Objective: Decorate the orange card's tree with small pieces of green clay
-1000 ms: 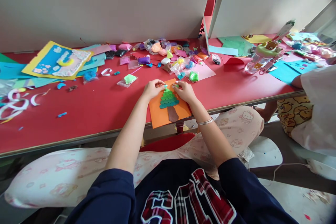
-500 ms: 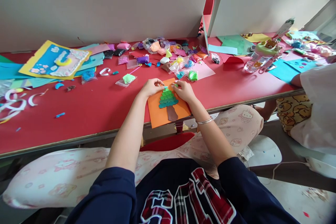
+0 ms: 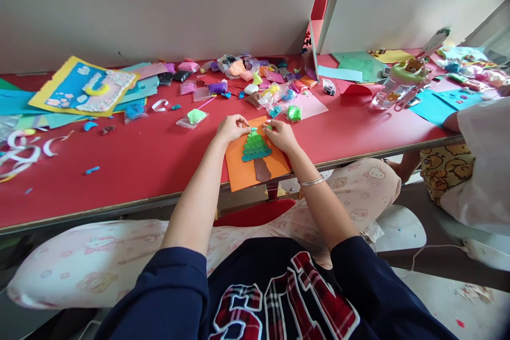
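Note:
An orange card lies at the near edge of the red table. On it is a clay tree with green and teal layers and a brown trunk. My left hand rests on the card's upper left, fingers curled, pinching a small teal bit at the tree's top. My right hand sits at the tree's upper right, fingers pinched on a small piece of green clay. A silver bangle circles my right wrist.
Small bags of coloured clay lie scattered behind the card, one green bag to the left. Coloured paper sheets and a blue-yellow collage cover the far left. A water bottle lies at right, beside another person. White partitions stand behind.
Both hands stay at the tree's top, with only slight finger shifts. The view has moved a little.

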The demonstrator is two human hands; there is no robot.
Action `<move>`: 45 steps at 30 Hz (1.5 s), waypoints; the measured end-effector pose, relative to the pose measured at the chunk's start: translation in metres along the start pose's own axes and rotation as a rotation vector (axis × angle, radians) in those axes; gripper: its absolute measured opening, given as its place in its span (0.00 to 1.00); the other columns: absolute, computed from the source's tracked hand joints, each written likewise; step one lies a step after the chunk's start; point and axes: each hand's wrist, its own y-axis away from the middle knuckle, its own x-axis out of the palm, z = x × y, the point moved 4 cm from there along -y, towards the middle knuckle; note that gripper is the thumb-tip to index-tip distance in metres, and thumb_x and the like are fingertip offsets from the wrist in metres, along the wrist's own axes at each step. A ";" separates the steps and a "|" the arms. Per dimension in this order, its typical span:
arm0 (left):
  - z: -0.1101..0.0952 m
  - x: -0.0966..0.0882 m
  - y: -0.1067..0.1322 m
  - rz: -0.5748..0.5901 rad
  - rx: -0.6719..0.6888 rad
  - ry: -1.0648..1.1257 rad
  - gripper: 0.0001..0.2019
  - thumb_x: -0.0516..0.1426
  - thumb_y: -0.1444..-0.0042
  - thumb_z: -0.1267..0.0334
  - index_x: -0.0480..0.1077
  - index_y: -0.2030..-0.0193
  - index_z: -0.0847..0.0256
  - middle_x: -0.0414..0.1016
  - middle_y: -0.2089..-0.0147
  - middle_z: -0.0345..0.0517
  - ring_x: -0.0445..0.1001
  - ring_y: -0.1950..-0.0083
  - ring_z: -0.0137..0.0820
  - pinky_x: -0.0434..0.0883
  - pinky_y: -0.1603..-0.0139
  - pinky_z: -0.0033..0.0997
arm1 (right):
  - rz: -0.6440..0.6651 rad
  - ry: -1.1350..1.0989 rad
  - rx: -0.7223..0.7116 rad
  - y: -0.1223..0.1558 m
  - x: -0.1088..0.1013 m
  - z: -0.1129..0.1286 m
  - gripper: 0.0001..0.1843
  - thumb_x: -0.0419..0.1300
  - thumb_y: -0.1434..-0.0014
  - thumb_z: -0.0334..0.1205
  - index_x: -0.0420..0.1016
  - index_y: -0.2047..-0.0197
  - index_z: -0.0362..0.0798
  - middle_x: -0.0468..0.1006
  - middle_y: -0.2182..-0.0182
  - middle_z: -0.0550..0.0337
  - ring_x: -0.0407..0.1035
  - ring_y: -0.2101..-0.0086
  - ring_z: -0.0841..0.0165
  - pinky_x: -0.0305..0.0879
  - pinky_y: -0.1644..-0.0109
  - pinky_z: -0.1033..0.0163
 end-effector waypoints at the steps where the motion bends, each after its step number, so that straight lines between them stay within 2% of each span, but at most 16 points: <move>1: 0.000 0.000 0.001 -0.025 -0.004 -0.010 0.15 0.70 0.67 0.58 0.71 0.75 0.59 0.65 0.80 0.36 0.64 0.76 0.28 0.60 0.72 0.28 | 0.002 0.000 0.002 0.000 0.000 0.000 0.10 0.53 0.46 0.40 0.60 0.77 0.48 0.66 0.77 0.60 0.61 0.70 0.67 0.54 0.64 0.64; 7: 0.001 -0.008 0.004 -0.258 -0.120 0.109 0.07 0.58 0.49 0.59 0.66 0.71 0.58 0.69 0.76 0.38 0.67 0.73 0.29 0.62 0.70 0.28 | -0.001 -0.011 0.003 -0.001 0.000 -0.002 0.10 0.53 0.47 0.40 0.58 0.77 0.48 0.68 0.76 0.59 0.62 0.69 0.67 0.53 0.66 0.64; 9: 0.001 -0.015 0.006 -0.351 -0.114 0.127 0.05 0.55 0.47 0.60 0.66 0.69 0.58 0.71 0.71 0.41 0.70 0.68 0.31 0.66 0.65 0.29 | -0.002 -0.014 0.000 -0.001 0.001 -0.002 0.10 0.53 0.47 0.40 0.59 0.77 0.48 0.69 0.75 0.59 0.62 0.69 0.67 0.54 0.65 0.65; 12: -0.003 -0.026 0.012 -0.459 -0.049 -0.043 0.03 0.57 0.48 0.62 0.67 0.68 0.58 0.73 0.64 0.46 0.71 0.57 0.37 0.67 0.50 0.36 | -0.008 -0.014 -0.002 -0.001 0.001 -0.002 0.10 0.53 0.47 0.41 0.60 0.77 0.48 0.69 0.75 0.59 0.63 0.68 0.66 0.55 0.65 0.64; 14: -0.005 -0.027 0.016 -0.443 -0.043 -0.201 0.07 0.60 0.50 0.60 0.67 0.72 0.57 0.72 0.63 0.49 0.68 0.49 0.43 0.63 0.42 0.43 | -0.010 -0.016 0.001 0.000 0.001 -0.002 0.09 0.53 0.47 0.40 0.60 0.77 0.48 0.70 0.75 0.59 0.63 0.68 0.66 0.56 0.64 0.64; 17: -0.007 -0.022 0.020 -0.359 -0.065 -0.345 0.15 0.64 0.54 0.58 0.60 0.79 0.56 0.70 0.64 0.52 0.66 0.46 0.49 0.61 0.41 0.48 | -0.016 -0.028 0.006 0.000 0.000 -0.002 0.10 0.53 0.46 0.42 0.61 0.76 0.48 0.70 0.74 0.58 0.64 0.67 0.66 0.57 0.62 0.64; 22: -0.016 -0.018 0.026 -0.316 -0.097 -0.311 0.20 0.62 0.49 0.53 0.54 0.78 0.55 0.68 0.73 0.47 0.72 0.56 0.46 0.66 0.52 0.40 | -0.025 -0.068 0.022 -0.002 0.002 -0.006 0.10 0.54 0.45 0.46 0.62 0.73 0.49 0.70 0.71 0.58 0.65 0.66 0.65 0.60 0.59 0.61; 24: -0.021 -0.023 0.028 -0.403 -0.105 -0.246 0.20 0.61 0.47 0.51 0.54 0.77 0.56 0.67 0.74 0.44 0.72 0.60 0.41 0.66 0.56 0.35 | -0.054 -0.125 0.048 -0.002 0.001 -0.009 0.10 0.57 0.48 0.46 0.63 0.69 0.49 0.71 0.70 0.58 0.66 0.65 0.64 0.62 0.58 0.59; 28: -0.026 -0.039 0.032 -0.679 -0.105 -0.046 0.19 0.57 0.41 0.52 0.54 0.77 0.57 0.66 0.75 0.41 0.71 0.64 0.32 0.65 0.58 0.29 | -0.139 -0.385 0.060 -0.001 -0.002 -0.011 0.20 0.65 0.54 0.48 0.64 0.61 0.50 0.73 0.64 0.58 0.68 0.60 0.62 0.66 0.56 0.58; 32: -0.014 -0.053 0.030 -0.919 -0.188 0.189 0.18 0.55 0.40 0.53 0.57 0.76 0.59 0.66 0.74 0.40 0.71 0.65 0.29 0.68 0.58 0.27 | -0.037 -0.596 0.086 -0.002 0.000 -0.010 0.22 0.69 0.59 0.52 0.67 0.68 0.48 0.73 0.71 0.60 0.69 0.65 0.64 0.68 0.63 0.61; 34: -0.006 -0.056 0.028 -0.970 -0.245 0.316 0.18 0.53 0.39 0.50 0.59 0.75 0.60 0.68 0.73 0.41 0.72 0.64 0.29 0.69 0.57 0.27 | 0.001 -0.640 0.102 -0.003 0.001 -0.011 0.22 0.69 0.60 0.55 0.67 0.73 0.47 0.71 0.76 0.62 0.69 0.68 0.65 0.67 0.66 0.62; 36: -0.003 -0.052 0.025 -0.874 -0.270 0.477 0.21 0.51 0.39 0.45 0.63 0.72 0.61 0.71 0.73 0.42 0.74 0.63 0.30 0.72 0.56 0.30 | -0.037 -0.700 0.116 -0.004 -0.001 -0.012 0.22 0.69 0.59 0.56 0.68 0.74 0.47 0.71 0.77 0.62 0.69 0.69 0.66 0.67 0.68 0.63; 39: -0.011 -0.032 0.022 -0.459 -0.219 0.709 0.24 0.57 0.48 0.39 0.70 0.66 0.63 0.76 0.69 0.46 0.78 0.61 0.35 0.75 0.56 0.36 | -0.144 -0.813 0.141 -0.005 -0.005 -0.015 0.22 0.68 0.58 0.57 0.71 0.71 0.47 0.74 0.75 0.62 0.71 0.68 0.66 0.68 0.67 0.63; 41: -0.022 -0.016 0.026 -0.180 -0.163 0.751 0.26 0.67 0.60 0.44 0.74 0.62 0.64 0.79 0.64 0.51 0.79 0.56 0.42 0.76 0.54 0.40 | -0.190 -0.853 0.160 -0.006 -0.007 -0.017 0.22 0.68 0.58 0.57 0.71 0.70 0.47 0.75 0.73 0.61 0.71 0.67 0.66 0.68 0.66 0.63; 42: -0.025 -0.010 0.029 -0.096 -0.149 0.746 0.28 0.70 0.66 0.47 0.75 0.61 0.65 0.80 0.61 0.52 0.79 0.54 0.45 0.77 0.53 0.42 | -0.208 -0.860 0.173 -0.006 -0.008 -0.018 0.22 0.68 0.59 0.57 0.71 0.70 0.47 0.76 0.73 0.62 0.71 0.67 0.66 0.68 0.65 0.63; 45: -0.030 -0.004 0.033 -0.090 -0.111 0.752 0.31 0.73 0.72 0.50 0.77 0.61 0.66 0.81 0.56 0.55 0.77 0.50 0.49 0.77 0.49 0.45 | -0.262 -0.876 0.248 -0.006 -0.009 -0.022 0.22 0.67 0.57 0.57 0.69 0.71 0.48 0.74 0.75 0.62 0.71 0.68 0.66 0.68 0.66 0.63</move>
